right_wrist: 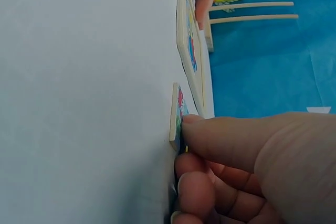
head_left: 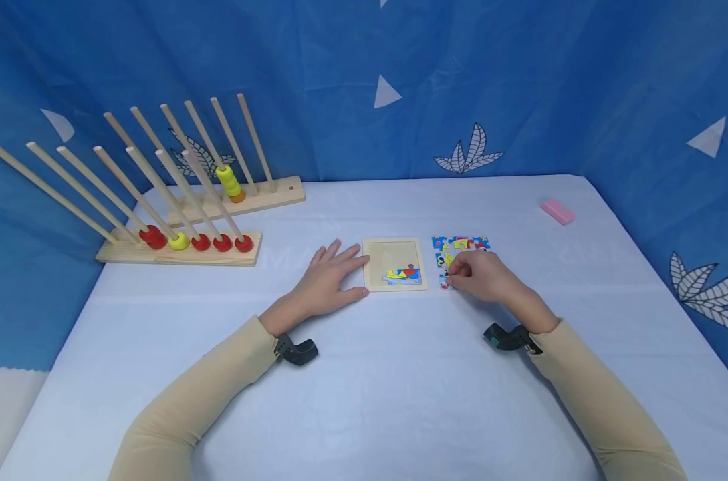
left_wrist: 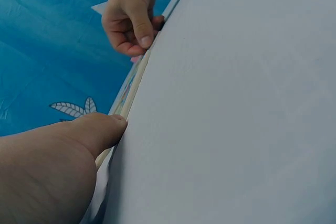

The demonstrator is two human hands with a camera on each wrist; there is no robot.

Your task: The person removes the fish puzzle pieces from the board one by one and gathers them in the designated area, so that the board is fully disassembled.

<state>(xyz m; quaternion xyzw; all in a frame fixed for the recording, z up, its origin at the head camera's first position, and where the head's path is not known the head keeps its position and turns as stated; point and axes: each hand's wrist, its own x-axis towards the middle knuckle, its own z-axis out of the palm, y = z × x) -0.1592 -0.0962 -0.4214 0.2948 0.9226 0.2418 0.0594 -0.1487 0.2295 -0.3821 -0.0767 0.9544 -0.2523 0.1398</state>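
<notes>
A shallow wooden puzzle tray (head_left: 395, 240) lies mid-table, with joined colourful pieces (head_left: 404, 275) in its lower right part and bare wood elsewhere. My left hand (head_left: 326, 280) has its fingers spread; thumb and fingertips touch the tray's left side. To the right of the tray, loose jigsaw pieces (head_left: 460, 242) lie grouped together, partly covered by my right hand (head_left: 489, 275). In the right wrist view, that hand's thumb and curled fingers pinch a puzzle piece (right_wrist: 177, 116) close to the tabletop. The fingers hide part of this piece.
Two wooden peg stands, a front one (head_left: 119, 252) with red and yellow beads and a back one (head_left: 285, 192) with yellow and orange beads, stand at the left. A pink block (head_left: 558, 212) lies at the back right. Blue curtain (head_left: 339, 87) borders the table.
</notes>
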